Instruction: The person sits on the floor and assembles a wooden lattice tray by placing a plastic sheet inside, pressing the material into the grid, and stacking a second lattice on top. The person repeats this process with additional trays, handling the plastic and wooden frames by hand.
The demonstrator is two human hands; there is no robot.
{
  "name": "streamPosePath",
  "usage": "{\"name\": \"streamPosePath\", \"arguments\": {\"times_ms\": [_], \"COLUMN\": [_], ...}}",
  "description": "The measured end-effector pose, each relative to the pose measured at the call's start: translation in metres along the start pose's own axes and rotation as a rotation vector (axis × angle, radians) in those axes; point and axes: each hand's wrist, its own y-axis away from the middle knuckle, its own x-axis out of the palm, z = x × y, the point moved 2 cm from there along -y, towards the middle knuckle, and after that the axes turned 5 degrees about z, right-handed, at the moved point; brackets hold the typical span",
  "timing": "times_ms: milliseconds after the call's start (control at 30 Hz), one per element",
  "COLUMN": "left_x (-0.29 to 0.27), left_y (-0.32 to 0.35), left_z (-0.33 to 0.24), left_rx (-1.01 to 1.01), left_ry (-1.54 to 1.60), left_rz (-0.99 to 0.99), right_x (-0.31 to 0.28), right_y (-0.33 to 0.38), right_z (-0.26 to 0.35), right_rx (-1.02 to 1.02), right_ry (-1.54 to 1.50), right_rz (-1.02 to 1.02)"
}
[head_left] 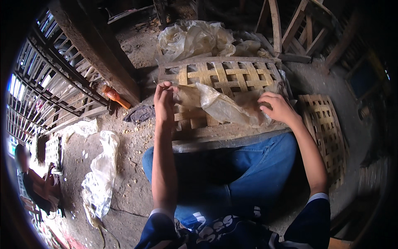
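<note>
A crumpled, translucent plastic sheet stretches between my two hands, above a wood-framed rack of woven bamboo strips. The fingers of my left hand are curled in a pinch on the sheet's left end. At its right end my right hand grips the plastic with bent fingers, thumb toward the middle. Below the sheet, the rack's near edge lies just beyond my crossed legs in blue jeans. Part of the weave is hidden under the plastic.
More plastic is heaped behind the rack. A second woven rack lies at the right. Left are a wooden post, an orange-handled tool, a dark cloth and loose plastic. Another person sits far left.
</note>
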Motion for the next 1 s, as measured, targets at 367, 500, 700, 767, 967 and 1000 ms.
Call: {"name": "streamPosePath", "arguments": {"times_ms": [367, 500, 700, 767, 967, 1000], "left_x": [-0.005, -0.014, -0.015, -0.015, -0.027, -0.031], "left_y": [-0.007, -0.008, -0.002, -0.004, -0.005, -0.007], "left_z": [0.005, -0.005, -0.017, -0.015, -0.013, -0.015], "left_rx": [0.231, 0.209, 0.115, 0.098, 0.041, 0.044], "left_ry": [-0.226, -0.213, -0.218, -0.208, -0.223, -0.229], "left_rz": [0.028, 0.009, 0.018, 0.024, -0.005, -0.017], "right_x": [-0.013, -0.010, -0.010, -0.008, -0.020, -0.023], "right_y": [0.014, 0.013, 0.001, -0.006, -0.032, -0.035], "right_z": [-0.021, -0.035, -0.046, -0.066, -0.094, -0.100], "right_rx": [0.298, 0.388, 0.430, 0.370, 0.181, 0.156], "right_ry": [0.149, 0.095, 0.314, 0.252, 0.110, 0.059], "right_rz": [0.091, 0.087, -0.074, -0.169, -0.333, -0.425]}}
